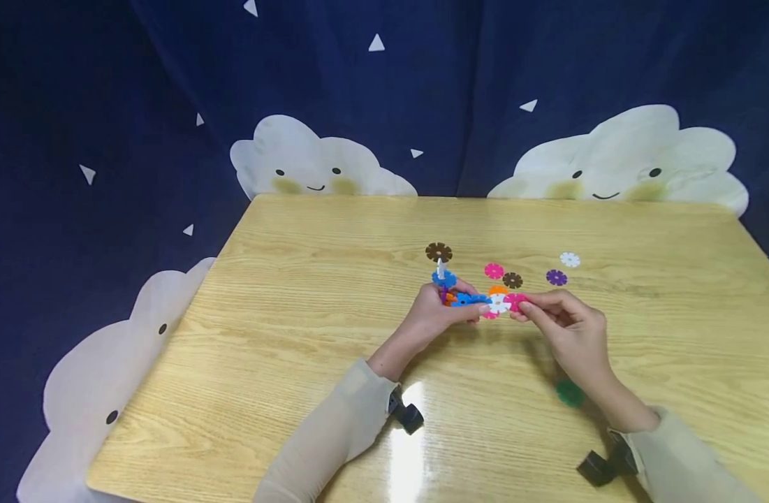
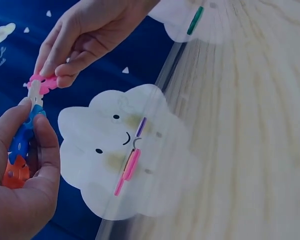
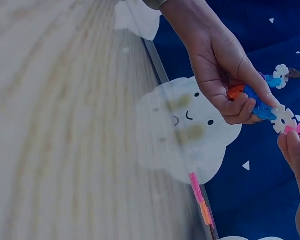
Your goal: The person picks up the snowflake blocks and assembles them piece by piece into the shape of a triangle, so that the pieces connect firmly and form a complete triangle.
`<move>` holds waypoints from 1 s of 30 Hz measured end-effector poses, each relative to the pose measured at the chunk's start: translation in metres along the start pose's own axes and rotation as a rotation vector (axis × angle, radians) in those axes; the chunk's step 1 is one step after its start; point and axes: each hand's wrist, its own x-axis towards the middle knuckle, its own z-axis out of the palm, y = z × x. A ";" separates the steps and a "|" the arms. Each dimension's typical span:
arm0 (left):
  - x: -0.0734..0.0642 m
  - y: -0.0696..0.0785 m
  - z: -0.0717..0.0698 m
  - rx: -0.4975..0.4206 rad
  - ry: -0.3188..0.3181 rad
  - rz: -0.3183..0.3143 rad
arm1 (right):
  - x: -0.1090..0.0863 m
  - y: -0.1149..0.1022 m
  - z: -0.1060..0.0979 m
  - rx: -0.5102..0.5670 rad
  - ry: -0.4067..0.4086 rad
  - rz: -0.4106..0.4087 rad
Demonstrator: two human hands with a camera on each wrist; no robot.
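While left hand grips blue pieces | right hand pinches pink disc | white disc between both grips

The table is showing wood grain beneath a smooth, glossy coat that is reflecting bright light. The discs are looking like smooth plastic. The curtain is hanging as matt cloth; the clouds are looking matt, whether paper or cloth being unclear. The sleeves are showing matt cloth, and the wrist mounts are resembling plastic.
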 end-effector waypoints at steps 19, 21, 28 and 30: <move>0.003 -0.001 -0.009 -0.109 0.005 -0.046 | 0.028 0.033 -0.060 -0.554 0.022 0.278; 0.003 -0.001 -0.009 -0.108 0.014 -0.057 | 0.032 0.039 -0.068 -0.642 -0.024 0.298; 0.002 -0.003 -0.009 -0.097 0.016 -0.075 | 0.041 0.057 -0.078 -0.848 -0.233 0.388; 0.002 -0.004 -0.009 -0.089 0.006 -0.067 | 0.044 0.062 -0.078 -0.879 -0.281 0.413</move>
